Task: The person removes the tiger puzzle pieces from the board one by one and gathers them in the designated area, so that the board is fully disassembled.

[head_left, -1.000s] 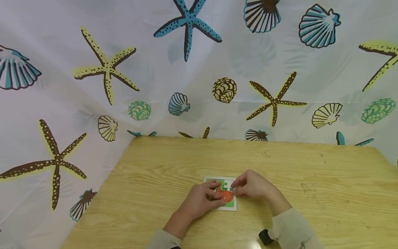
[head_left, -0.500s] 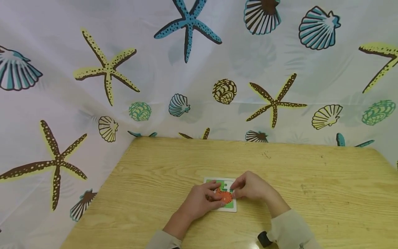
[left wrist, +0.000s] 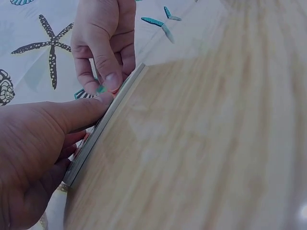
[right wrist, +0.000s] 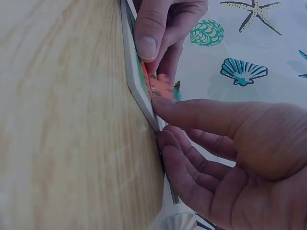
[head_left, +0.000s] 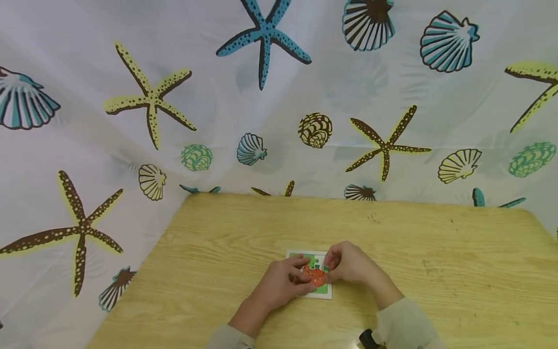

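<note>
A small square jigsaw puzzle (head_left: 321, 295) with a white border lies flat on the table, showing green and an orange, dark-striped figure (head_left: 317, 277). My left hand (head_left: 281, 281) rests on its left side, the thumb and fingertips spread over the orange part. At the right edge, my right hand (head_left: 353, 265) pinches an orange and green puzzle piece (right wrist: 163, 87) between thumb and fingers. That piece stands tilted up from the board in the right wrist view. A pale area shows in the puzzle's upper right. Fingers hide part of the picture.
The wooden table (head_left: 226, 228) extends around the puzzle on all sides. A white cloth (head_left: 279, 160) printed with starfish and shells hangs behind it and along the left. A black object (head_left: 368, 339) sits at the right sleeve.
My right hand has shifted slightly toward me, and the orange piece at its fingertips has changed its tilt. The left hand keeps its place on the puzzle.
</note>
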Available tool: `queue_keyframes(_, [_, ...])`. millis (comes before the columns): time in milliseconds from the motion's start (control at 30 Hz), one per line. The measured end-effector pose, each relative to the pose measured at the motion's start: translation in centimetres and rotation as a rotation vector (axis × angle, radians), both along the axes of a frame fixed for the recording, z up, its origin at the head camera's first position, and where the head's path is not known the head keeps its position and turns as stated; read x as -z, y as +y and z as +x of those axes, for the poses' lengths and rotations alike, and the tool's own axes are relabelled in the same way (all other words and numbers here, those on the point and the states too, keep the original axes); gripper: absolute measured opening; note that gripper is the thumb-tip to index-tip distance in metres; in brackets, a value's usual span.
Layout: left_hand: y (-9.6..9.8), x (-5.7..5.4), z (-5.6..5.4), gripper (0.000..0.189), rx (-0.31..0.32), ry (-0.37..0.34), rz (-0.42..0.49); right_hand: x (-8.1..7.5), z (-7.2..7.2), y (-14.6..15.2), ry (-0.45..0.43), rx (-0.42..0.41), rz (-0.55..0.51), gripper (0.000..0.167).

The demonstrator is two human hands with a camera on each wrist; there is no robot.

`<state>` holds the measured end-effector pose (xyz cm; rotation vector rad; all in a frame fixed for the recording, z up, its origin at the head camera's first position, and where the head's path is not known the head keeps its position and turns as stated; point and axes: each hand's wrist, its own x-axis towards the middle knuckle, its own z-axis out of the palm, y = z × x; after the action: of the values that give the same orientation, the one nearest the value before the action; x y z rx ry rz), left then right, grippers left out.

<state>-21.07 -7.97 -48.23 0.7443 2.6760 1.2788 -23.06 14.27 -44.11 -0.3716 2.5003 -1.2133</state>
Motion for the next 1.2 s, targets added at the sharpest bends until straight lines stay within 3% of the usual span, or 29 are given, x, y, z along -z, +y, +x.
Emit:
queue_keyframes(367, [0.02,-0.15,0.32,0.018,-0.01,-0.051,0.031,-0.11,0.27,0.17,0.024,-0.003,-0.04,0.006])
queue_keyframes(633, [-0.05,0.09,0.3,0.019,0.004,-0.025,0.019,-0.03,0.17,0.21,-0.037,-0.017,-0.149,0.007])
queue_keyframes(900, [0.19,-0.29,-0.18,0.021,0.02,-0.007,0.009,-0.7,-0.02,0.69,-0.063,0.027,-0.177,0.009])
queue_keyframes(1200, [-0.14,-0.33,0.17,0.019,0.004,-0.036,0.029,-0.5,0.13,0.27,-0.075,0.046,-0.178,0.008])
